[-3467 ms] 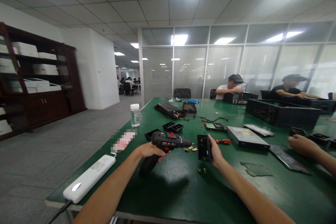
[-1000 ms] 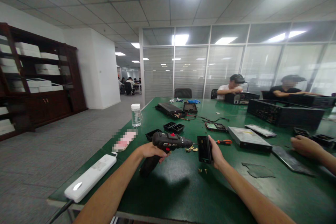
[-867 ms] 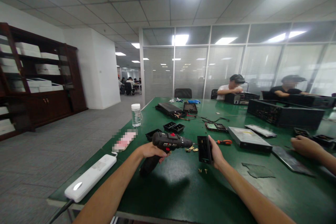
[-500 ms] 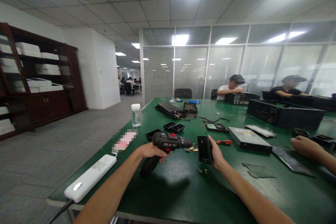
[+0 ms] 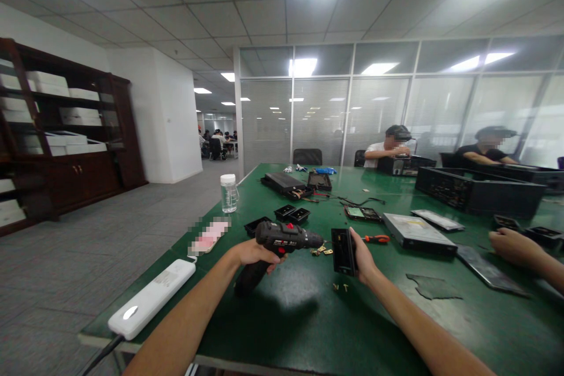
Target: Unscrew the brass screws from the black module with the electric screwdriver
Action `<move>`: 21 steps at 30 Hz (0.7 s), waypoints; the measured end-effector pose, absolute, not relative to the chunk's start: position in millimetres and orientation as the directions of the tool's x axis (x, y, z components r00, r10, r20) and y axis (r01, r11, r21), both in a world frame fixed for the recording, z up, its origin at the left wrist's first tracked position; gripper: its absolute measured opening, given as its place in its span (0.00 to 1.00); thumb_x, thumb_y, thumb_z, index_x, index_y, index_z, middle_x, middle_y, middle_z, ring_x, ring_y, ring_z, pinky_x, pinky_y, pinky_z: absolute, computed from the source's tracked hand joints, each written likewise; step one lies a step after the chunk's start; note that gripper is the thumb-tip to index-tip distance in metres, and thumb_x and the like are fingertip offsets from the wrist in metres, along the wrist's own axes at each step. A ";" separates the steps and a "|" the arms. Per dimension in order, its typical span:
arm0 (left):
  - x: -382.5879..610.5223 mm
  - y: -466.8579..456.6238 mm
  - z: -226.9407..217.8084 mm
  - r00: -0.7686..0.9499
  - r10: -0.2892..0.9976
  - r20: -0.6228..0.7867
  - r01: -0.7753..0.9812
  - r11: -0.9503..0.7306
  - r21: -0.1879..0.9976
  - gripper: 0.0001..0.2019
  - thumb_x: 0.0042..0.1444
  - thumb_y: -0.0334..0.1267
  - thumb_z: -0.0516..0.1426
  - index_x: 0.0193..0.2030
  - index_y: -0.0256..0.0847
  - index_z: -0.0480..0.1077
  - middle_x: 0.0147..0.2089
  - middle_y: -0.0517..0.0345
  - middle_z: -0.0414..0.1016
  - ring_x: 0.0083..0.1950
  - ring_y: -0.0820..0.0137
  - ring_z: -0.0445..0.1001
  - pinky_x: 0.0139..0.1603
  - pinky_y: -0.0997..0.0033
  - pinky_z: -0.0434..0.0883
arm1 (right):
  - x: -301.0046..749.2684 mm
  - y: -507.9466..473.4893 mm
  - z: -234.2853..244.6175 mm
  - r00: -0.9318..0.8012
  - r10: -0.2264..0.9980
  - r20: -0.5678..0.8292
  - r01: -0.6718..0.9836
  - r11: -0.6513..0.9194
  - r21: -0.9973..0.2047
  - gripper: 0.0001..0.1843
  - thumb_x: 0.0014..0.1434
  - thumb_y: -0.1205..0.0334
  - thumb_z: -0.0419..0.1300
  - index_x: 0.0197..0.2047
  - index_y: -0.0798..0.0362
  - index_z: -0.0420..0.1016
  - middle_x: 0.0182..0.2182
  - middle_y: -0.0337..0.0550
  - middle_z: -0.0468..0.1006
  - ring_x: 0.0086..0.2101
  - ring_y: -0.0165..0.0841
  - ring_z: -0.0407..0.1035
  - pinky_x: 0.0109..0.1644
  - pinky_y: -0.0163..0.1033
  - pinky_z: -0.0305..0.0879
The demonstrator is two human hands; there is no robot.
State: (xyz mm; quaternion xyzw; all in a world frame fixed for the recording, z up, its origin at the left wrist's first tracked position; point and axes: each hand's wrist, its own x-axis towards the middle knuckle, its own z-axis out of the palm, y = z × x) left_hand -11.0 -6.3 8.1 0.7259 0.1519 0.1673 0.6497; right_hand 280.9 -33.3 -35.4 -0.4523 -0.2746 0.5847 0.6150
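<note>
My left hand (image 5: 259, 254) is closed round the handle of a black cordless drill (image 5: 284, 237) with red details, its nose aimed right. Facing it, my right hand (image 5: 363, 258) grips a small black plastic box (image 5: 342, 252) by its right side, with the hollow side turned toward the drill. The drill's tip reaches close to the box; whether they touch I cannot tell. Small brass-coloured metal pieces (image 5: 325, 251) lie behind the gap between them. Two screws (image 5: 341, 288) rest on the green table (image 5: 282, 335) just below the box.
Beyond my hands lie more black boxes (image 5: 291, 213), an orange-handled screwdriver (image 5: 376, 239) and a silver drive (image 5: 418, 236). At left are a white power strip (image 5: 154, 296) and a bottle (image 5: 228, 194). Another person's hand (image 5: 515, 247) is at right, near a computer case (image 5: 480, 191).
My hands, the drill and the black box hold the same positions. Across the table, the co-workers' hands have shifted slightly.
</note>
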 end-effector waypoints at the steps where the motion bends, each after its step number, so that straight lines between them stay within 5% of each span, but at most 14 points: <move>1: -11.1 -6.0 7.5 0.897 0.440 0.042 0.007 -0.110 0.994 0.16 0.43 0.36 0.58 0.39 0.29 0.66 0.31 0.54 0.65 0.25 0.76 0.64 0.26 0.74 0.64 | 281.0 -33.0 -35.7 0.169 0.965 -0.198 -0.463 -0.100 -0.881 0.22 0.43 0.41 0.54 0.25 0.54 0.69 0.17 0.40 0.71 0.18 0.32 0.66 0.22 0.37 0.62; 21: -9.7 -10.7 11.2 0.896 0.440 0.063 -0.006 -0.129 0.992 0.13 0.44 0.36 0.58 0.35 0.30 0.66 0.29 0.56 0.63 0.24 0.76 0.63 0.26 0.73 0.64 | 278.9 -35.2 -34.5 0.158 0.970 -0.182 -0.489 -0.084 -0.868 0.20 0.46 0.44 0.53 0.24 0.54 0.68 0.16 0.39 0.70 0.18 0.31 0.65 0.23 0.36 0.62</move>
